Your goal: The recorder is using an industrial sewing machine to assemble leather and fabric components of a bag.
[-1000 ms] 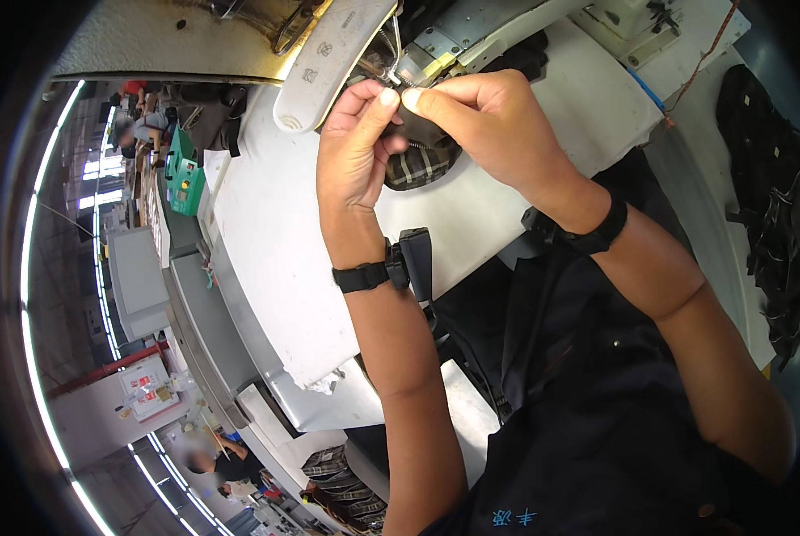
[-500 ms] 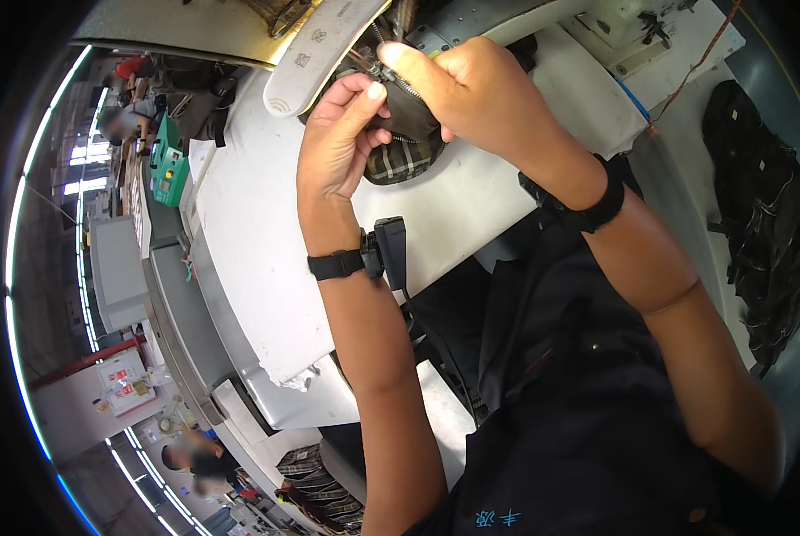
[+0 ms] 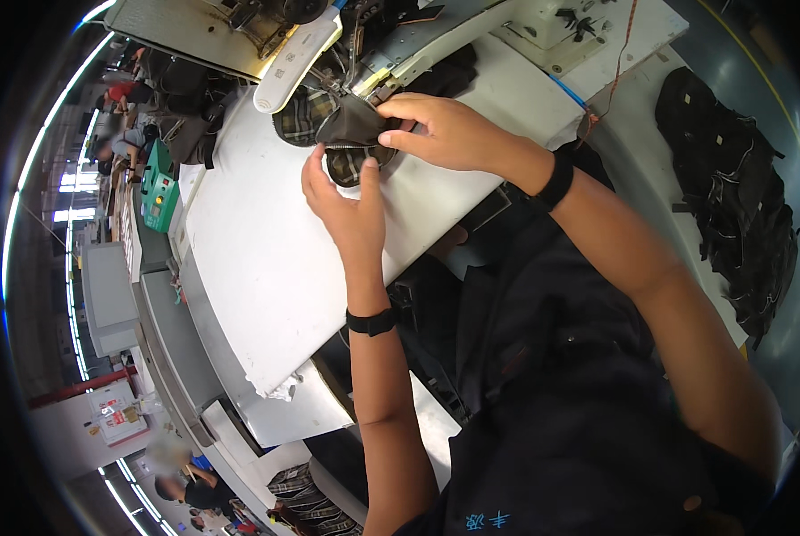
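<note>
A dark grey-brown cloth piece with a zipper and plaid cloth lies at the sewing machine's needle area. From the near side, my left hand touches its edge with thumb and forefinger spread apart; the hand is open. My right hand is at the right side of the piece, its thumb and fingers closed on the cloth. The undersides of the right fingers are hidden. Dark bands circle both wrists.
A white rounded machine cover overhangs the work. The white tabletop stretches left and toward me. Dark sewn pieces are heaped at the right. A green box stands at the left, with other people working farther off.
The zippered cloth has been lowered flat at the machine, showing more plaid. My left hand has drawn back toward me and spread its fingers. My right hand has come down; the view has shifted.
</note>
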A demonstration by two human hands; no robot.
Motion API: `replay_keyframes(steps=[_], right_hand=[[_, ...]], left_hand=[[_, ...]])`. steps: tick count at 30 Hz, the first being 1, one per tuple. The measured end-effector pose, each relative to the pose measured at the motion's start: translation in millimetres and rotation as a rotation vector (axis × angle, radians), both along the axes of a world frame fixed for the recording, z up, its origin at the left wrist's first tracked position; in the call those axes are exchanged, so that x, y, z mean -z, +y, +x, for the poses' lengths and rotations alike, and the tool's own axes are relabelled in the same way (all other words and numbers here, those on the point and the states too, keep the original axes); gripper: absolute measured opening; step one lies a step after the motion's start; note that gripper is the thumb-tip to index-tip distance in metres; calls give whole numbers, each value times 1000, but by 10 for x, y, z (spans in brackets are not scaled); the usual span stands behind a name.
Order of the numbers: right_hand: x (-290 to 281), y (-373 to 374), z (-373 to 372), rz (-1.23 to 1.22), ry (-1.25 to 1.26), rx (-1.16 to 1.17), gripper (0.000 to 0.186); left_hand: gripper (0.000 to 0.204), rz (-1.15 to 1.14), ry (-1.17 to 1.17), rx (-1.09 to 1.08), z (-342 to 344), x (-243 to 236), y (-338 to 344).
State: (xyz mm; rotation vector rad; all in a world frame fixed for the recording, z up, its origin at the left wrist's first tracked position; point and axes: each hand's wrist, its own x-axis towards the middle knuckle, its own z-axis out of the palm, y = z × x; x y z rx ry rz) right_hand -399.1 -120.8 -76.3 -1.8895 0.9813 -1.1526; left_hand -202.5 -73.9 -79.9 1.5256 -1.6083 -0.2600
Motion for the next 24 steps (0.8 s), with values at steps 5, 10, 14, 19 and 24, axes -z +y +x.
replay_keyframes(steps=[5,10,14,19,24], right_hand=[[-167,8,25,-218,61,102,23],[-320,40,104,-391,98,190,24],[-359,76,100,-235,157,85,26],[-125,-76,21,-402,83,-21,27],[-83,-139,139,-590,301,62,22]], left_hand=[[95,-14,-39,-15,-119,169,-93],[78,59,-30,-32,153,-18,-353],[62,18,-47,119,618,-514,-427],[61,366,-57,186,552,-1180,-297],[51,-79,-483,148,494,-1203,-350]])
